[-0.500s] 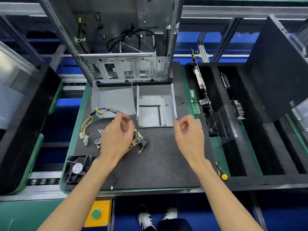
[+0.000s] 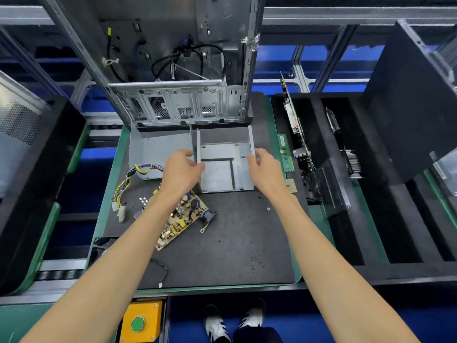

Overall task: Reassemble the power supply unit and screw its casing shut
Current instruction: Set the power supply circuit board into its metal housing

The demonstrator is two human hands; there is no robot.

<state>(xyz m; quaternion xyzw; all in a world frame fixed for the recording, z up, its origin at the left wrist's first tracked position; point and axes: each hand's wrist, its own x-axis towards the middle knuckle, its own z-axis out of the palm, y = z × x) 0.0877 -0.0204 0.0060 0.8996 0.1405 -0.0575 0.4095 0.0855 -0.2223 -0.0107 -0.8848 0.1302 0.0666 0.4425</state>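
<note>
The power supply's open metal casing tray (image 2: 220, 177) lies on the black mat, just in front of the computer case. My left hand (image 2: 181, 173) closes over its left wall, thumb inside and fingers outside. My right hand (image 2: 265, 169) grips the right wall the same way. The casing cover (image 2: 158, 149) lies left of the tray. The supply's circuit board (image 2: 184, 219) rests on the mat under my left forearm, and its yellow and black wire bundle (image 2: 123, 189) trails off to the left. Small screws (image 2: 268, 208) lie loose on the mat.
An empty computer case (image 2: 173, 70) stands upright behind the tray. A cooling fan (image 2: 101, 248) sits at the mat's near left corner. A RAM stick (image 2: 286, 154) and circuit cards (image 2: 294, 120) fill the black foam tray (image 2: 371, 268) on the right. A yellow button box (image 2: 142, 323) is below the table edge.
Both hands have moved forward. The left hand has left the circuit board, and each hand now holds one side wall of the casing tray.
</note>
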